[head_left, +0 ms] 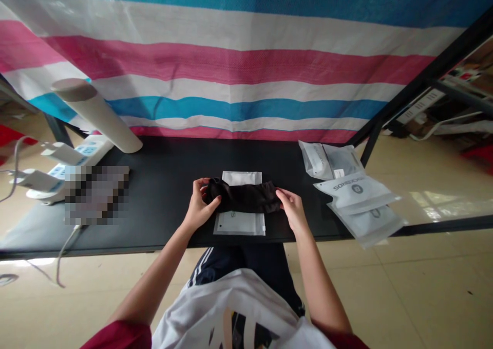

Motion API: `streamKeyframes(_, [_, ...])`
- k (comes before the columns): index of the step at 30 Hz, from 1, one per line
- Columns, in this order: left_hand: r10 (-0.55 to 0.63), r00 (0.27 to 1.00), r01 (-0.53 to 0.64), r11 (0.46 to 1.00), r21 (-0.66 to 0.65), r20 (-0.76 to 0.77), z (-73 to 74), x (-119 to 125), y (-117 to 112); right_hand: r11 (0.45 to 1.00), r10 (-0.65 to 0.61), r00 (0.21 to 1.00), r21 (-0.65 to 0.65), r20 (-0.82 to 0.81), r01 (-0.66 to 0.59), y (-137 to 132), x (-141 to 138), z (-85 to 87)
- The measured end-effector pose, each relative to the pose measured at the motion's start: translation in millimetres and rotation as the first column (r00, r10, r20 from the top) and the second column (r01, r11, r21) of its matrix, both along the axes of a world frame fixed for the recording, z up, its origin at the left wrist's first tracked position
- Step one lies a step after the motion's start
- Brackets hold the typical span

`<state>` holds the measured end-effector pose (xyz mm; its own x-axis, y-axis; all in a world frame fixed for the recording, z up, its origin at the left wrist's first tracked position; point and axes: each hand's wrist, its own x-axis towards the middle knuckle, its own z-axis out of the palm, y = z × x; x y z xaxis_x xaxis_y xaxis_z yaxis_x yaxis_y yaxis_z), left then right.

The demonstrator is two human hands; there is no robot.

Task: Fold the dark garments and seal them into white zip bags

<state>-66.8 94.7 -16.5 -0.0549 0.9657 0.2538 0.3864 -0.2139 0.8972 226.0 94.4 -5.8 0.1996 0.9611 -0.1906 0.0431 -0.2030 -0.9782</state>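
Note:
A dark bundled sock [244, 196] lies stretched across a white plastic pouch [239, 221] near the front edge of the black table [165, 179]. My left hand [200, 205] grips the sock's left end, thumb and fingers closed round it. My right hand [291, 208] pinches the sock's right end. Both hands hold it just above the pouch, which shows above and below the sock.
A stack of white and grey plastic pouches [356, 197] lies at the table's right end, some overhanging the edge. A white tube [96, 113] leans at back left beside a white power strip [65, 166] with plugs and cables. A striped tarp [231, 61] hangs behind.

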Motion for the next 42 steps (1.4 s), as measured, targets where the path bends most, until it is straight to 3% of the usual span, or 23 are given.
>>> streamKeyframes(3, [0.076, 0.996, -0.075, 0.997, 0.024, -0.048, -3.0, -8.3, 2.7, 1.0, -0.031, 0.999, 0.004, 0.013, 0.031, 2.4, -0.8, -1.8])
streamKeyframes(5, [0.022, 0.98, -0.015, 0.999, 0.038, -0.199, 0.9, -11.8, 3.7, 1.0, 0.024, 1.0, -0.009, 0.019, -0.024, 4.5, -0.4, -1.6])
streamKeyframes(8, [-0.091, 0.898, 0.106, 0.994, 0.01, -0.431, 9.4, -12.2, 7.2, 0.988, 0.152, 0.986, -0.021, 0.072, -0.151, 7.5, 1.3, 1.1])
streamKeyframes(11, [-0.108, 0.824, 0.116, 0.993, -0.021, -0.556, 13.6, -9.1, 14.1, 0.979, 0.205, 0.965, -0.056, 0.165, -0.198, 9.8, 2.7, 2.8])
streamKeyframes(14, [-0.06, 0.816, 0.081, 0.997, 0.011, -0.575, 12.3, -6.8, 19.7, 0.985, 0.173, 0.945, -0.022, 0.278, -0.173, 11.5, 3.0, 0.4])
streamKeyframes(19, [0.062, 0.846, -0.002, 0.994, 0.112, -0.53, 9.2, -7.7, 18.7, 0.951, 0.059, 0.877, 0.239, 0.478, -0.194, 9.1, 1.7, -7.1])
streamKeyframes(23, [0.079, 0.804, 0.012, 0.989, 0.15, -0.589, 20.4, -2.2, 15.5, 0.93, 0.028, 0.848, 0.296, 0.529, -0.216, 5.2, 1.1, -8.8])
streamKeyframes(26, [0.048, 0.732, 0.072, 0.986, 0.148, -0.68, 34.9, 11.2, 15.5, 0.939, 0.001, 0.772, 0.266, 0.635, -0.22, 8.1, -1.7, -5.7])
streamKeyframes(30, [-0.014, 0.654, 0.146, 0.983, 0.108, -0.756, 44.8, 32.9, 22.9, 0.916, -0.093, 0.578, 0.297, 0.81, -0.269, 23.0, -14.0, 3.9])
streamKeyframes(33, [-0.063, 0.626, 0.191, 0.979, 0.074, -0.778, 47.3, 44.3, 30.9, 0.878, -0.046, 0.434, 0.243, 0.9, -0.412, 37.5, -27.1, 12.5])
streamKeyframes(35, [-0.074, 0.638, 0.211, 0.974, 0.082, -0.766, 51.7, 46.6, 35.7, 0.846, 0.026, 0.394, 0.19, 0.919, -0.498, 43.8, -32.6, 18.9])
streamKeyframes(37, [-0.059, 0.688, 0.207, 0.971, 0.117, -0.724, 58.4, 41.7, 41.0, 0.816, 0.07, 0.435, 0.2, 0.898, -0.543, 43.5, -31.9, 26.7])
streamKeyframes(40, [-0.025, 0.807, 0.151, 0.975, 0.166, -0.59, 65.0, 17.1, 52.4, 0.756, 0.126, 0.609, 0.322, 0.783, -0.57, 28.0, -17.7, 40.1])
streamKeyframes(42, [0.011, 0.87, 0.074, 0.985, 0.153, -0.493, 61.9, -9.4, 60.4, 0.707, 0.238, 0.71, 0.383, 0.663, -0.595, 11.3, -3.1, 46.3])
